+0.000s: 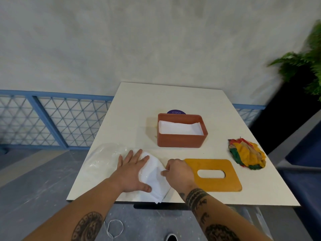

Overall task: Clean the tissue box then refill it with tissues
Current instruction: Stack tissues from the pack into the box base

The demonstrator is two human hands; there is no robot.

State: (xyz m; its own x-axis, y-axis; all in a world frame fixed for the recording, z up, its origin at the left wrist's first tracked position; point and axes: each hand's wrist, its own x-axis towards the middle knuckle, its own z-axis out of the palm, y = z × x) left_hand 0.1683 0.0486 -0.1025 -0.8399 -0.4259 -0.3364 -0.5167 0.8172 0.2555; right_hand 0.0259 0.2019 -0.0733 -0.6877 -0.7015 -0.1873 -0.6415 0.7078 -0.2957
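White tissues [155,178] lie under the flat, spread left hand [132,171] while the right hand [178,172] pinches their edge beside the yellow lid [218,184].

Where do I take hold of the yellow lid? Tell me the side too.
Grip the lid by its oval slot, I'd say: it lies flat on the table, so its edges offer no gap. Come from above on the near side, fingers down into the slot, thumb over the near long edge.

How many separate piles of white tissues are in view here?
2. One pile lies inside the open tissue box; the other pile at the table's near edge, under the left hand, pinched by the right hand. Plastic wrap may hide more.
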